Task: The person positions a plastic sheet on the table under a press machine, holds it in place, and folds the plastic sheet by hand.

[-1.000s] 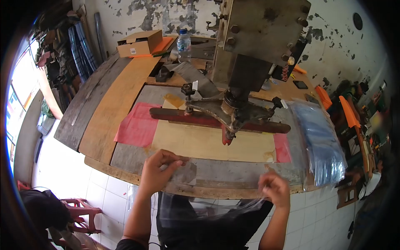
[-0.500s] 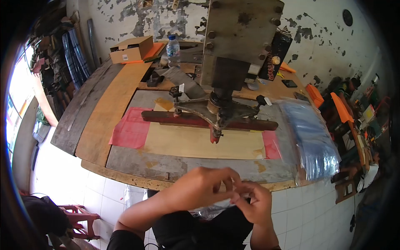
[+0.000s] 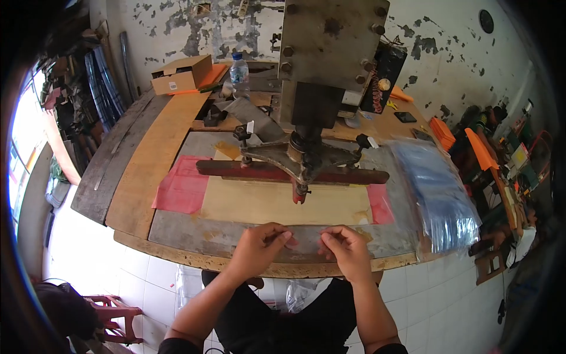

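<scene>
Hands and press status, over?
Left hand, right hand apart, near table edge; grip unclear. Red bar over yellow sheet. Plastic stack off right.

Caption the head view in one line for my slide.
Left hand and right hand, both pinched, above the front edge of a worktable before a metal press; clear plastic lies at right.

Cannot tell whether holding anything in left hand or right hand: too small. Cannot see all of press, cut off. Cannot read label on far bottle, tiny.
</scene>
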Tool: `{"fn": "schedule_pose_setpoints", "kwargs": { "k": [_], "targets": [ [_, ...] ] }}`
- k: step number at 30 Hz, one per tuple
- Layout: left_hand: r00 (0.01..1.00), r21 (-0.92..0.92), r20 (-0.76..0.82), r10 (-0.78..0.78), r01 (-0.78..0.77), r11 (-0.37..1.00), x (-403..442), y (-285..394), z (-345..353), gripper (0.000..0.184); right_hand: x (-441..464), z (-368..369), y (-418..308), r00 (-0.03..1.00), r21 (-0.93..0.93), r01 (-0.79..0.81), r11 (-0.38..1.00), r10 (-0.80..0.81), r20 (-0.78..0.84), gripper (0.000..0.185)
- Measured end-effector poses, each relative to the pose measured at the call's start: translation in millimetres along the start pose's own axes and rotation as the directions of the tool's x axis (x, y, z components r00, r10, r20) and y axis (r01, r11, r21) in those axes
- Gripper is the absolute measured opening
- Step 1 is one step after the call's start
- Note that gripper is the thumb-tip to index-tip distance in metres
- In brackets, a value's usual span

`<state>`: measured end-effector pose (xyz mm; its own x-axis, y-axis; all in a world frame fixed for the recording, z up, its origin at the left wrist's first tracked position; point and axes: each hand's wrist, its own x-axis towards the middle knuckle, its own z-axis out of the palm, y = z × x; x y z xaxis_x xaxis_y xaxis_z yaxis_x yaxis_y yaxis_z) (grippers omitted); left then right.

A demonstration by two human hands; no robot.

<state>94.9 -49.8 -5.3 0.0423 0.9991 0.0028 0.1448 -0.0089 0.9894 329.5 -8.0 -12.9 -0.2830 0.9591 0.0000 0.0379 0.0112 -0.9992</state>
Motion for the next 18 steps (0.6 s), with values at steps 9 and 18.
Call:
{"fn": "schedule_pose_setpoints", "kwargs": {
  "k": [9, 18],
  "targets": [
    [0.988, -0.148, -0.146, -0.055, 0.033, 0.988, -10.0, -16.6, 10.5, 0.04, -2.6, 14.6, 14.1, 0.996, 0.196, 0.075, 0.978, -0.065, -0.057, 0.028],
    [0.998, -0.243, -0.056, 0.011, -0.024, 0.97, -10.9, -18.2, 8.6, 0.051, -3.7, 11.1, 22.2, 0.995, 0.217, 0.093, 0.972, -0.086, -0.041, 0.041]
  ]
}}
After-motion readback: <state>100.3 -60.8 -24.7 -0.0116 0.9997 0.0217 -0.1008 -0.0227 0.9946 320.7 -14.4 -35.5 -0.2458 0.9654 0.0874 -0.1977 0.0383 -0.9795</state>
